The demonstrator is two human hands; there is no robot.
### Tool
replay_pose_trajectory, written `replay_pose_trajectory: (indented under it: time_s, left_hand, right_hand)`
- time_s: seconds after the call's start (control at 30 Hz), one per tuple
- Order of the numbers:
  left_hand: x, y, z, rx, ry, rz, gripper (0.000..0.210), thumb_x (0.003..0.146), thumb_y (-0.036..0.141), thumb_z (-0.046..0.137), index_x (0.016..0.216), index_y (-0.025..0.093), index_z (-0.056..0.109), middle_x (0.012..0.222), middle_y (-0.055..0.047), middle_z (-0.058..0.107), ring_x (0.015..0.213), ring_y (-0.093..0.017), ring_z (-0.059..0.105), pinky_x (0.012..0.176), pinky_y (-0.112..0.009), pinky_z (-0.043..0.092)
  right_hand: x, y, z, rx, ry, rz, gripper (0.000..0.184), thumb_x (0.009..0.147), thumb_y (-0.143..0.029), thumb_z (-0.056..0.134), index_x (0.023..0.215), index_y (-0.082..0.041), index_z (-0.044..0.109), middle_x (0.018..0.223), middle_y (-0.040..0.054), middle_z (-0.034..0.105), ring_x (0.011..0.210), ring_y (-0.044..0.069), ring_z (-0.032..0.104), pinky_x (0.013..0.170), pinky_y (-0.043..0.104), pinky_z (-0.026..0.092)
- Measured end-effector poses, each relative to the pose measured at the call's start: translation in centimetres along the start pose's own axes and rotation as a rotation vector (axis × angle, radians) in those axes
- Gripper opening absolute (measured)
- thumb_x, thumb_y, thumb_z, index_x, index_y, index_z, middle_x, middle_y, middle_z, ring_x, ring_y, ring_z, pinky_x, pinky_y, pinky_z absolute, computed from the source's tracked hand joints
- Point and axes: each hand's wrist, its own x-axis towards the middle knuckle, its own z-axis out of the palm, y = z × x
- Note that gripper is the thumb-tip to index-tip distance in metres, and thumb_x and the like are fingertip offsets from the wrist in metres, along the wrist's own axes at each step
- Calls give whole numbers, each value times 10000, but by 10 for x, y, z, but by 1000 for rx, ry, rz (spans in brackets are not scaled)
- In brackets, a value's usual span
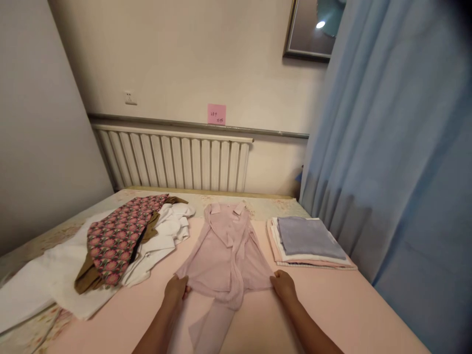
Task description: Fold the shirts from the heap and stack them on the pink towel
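A pale mauve blouse (212,255) lies spread on the pink bed cover, its collar toward the wall and its hem toward me. A long tie or sash of the same cloth runs down its front and past the hem. At the hem's left corner, my left hand (176,290) is closed on the fabric. My right hand (283,285) pinches the opposite corner of the hem. Between the two hands the hem is stretched out wide.
To the left lies a loose heap of clothes with a floral garment (120,236) over white and brown pieces. A folded stack (309,238) sits at right, beside a blue curtain (368,147). Behind the bed stands a white radiator (177,160).
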Motion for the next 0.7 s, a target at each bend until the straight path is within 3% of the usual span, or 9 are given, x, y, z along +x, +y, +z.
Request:
replay_pose_trajectory:
  time_s: [0.07,0.17,0.43,0.7]
  left_hand:
    - [-11,-5,-4,-42,-12,-50,173,916,276,470,786,165,489,517,71,479,403,-61,444,396,-175,356]
    - [-31,-14,-7,-103,-29,-97,197,871,249,460,694,209,382,421,80,417,346,-62,403,369,-166,301]
    - [-84,-39,-14,-132,-38,-99,283,703,359,608,659,227,361,431,75,417,359,-78,425,363,-174,306]
    - [-109,-57,-19,-143,-67,-90,315,687,402,573,638,243,306,392,70,436,324,-70,360,352,-177,252]
  right_hand:
    - [-9,8,-4,16,-5,-10,152,748,-216,489,600,-199,518,618,3,594,617,146,562,543,231,315]
    - [-24,20,-11,34,-11,-24,170,742,-204,492,573,-207,476,593,-10,572,602,145,548,535,231,305]
    - [-62,48,-27,29,-12,-64,179,732,-180,492,561,-211,449,581,-17,539,601,148,507,558,238,291]
    - [-93,64,-35,25,-23,-92,168,763,-204,486,598,-214,453,594,-25,537,611,145,505,577,235,295]
